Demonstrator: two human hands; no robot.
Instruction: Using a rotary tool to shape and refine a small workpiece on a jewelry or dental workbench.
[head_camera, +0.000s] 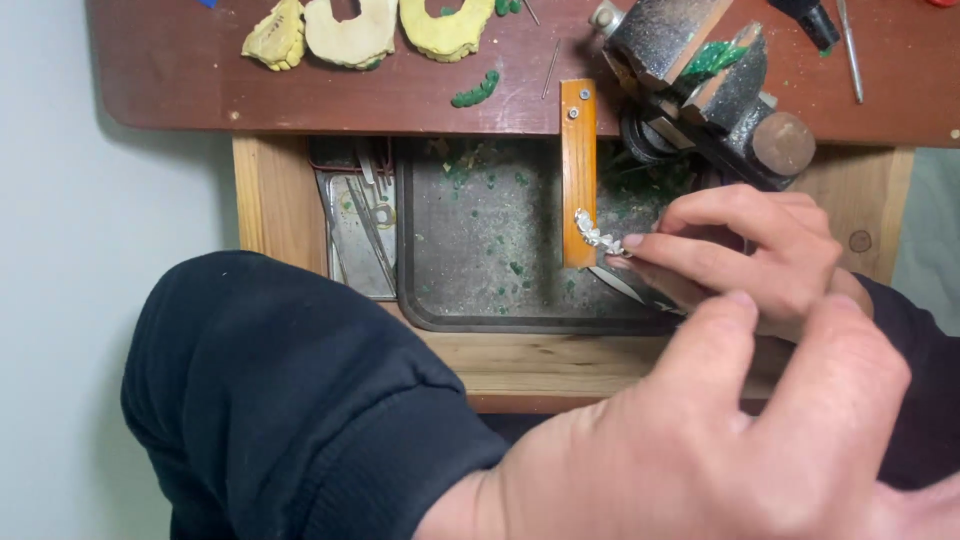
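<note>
Below, our right hand (760, 255) pinches a small silver piece (597, 236) against the wooden bench peg (578, 170). Our left hand (720, 440) hovers nearby, fingers loosely curled, grasping nothing we can see.

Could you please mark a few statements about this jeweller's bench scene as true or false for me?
1. The small silvery piece rests against the orange wooden peg. True.
2. The right hand lies flat and empty on the bench top. False: its fingertips pinch the silvery piece at the peg, with a slim metal tool under them.
3. The dark tray under the peg holds green shavings. True.
4. The yellowish mould pieces lie inside the tray. False: they lie on the brown bench top.
5. A vise sits at the upper right. True.
6. The left hand grips the vise. False: it is in the foreground, away from it.
</note>
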